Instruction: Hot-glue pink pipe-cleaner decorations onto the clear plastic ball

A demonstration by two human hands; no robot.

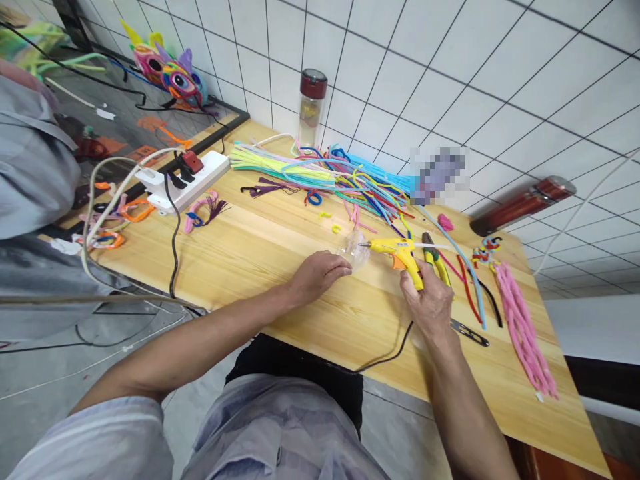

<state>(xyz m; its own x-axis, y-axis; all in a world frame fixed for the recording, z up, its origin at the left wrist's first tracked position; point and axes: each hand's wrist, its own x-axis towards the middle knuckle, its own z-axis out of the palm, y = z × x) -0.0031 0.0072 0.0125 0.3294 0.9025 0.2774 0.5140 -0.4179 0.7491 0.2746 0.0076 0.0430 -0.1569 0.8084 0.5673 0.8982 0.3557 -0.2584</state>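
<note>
Two bare hands work over a wooden table (270, 233), glue gun (393, 246) against clear plastic.
The right hand (433, 300) has its fingers curled firmly round the gun's handle; the left hand (315, 273), fingers nearly closed, pinches the near edge of the clear plastic piece (356, 253), by the nozzle (365, 245). A steady pinch, light trigger pressure and fingertips clear of the probably hot nozzle would serve best.

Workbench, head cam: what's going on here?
The right hand holds a yellow glue gun, its nozzle pointing left at a small clear plastic piece held in the left hand. Bundled colored pipe cleaners lie behind them. Pliers rest just beyond the right hand, and a pink twisted bundle lies farther right.
</note>
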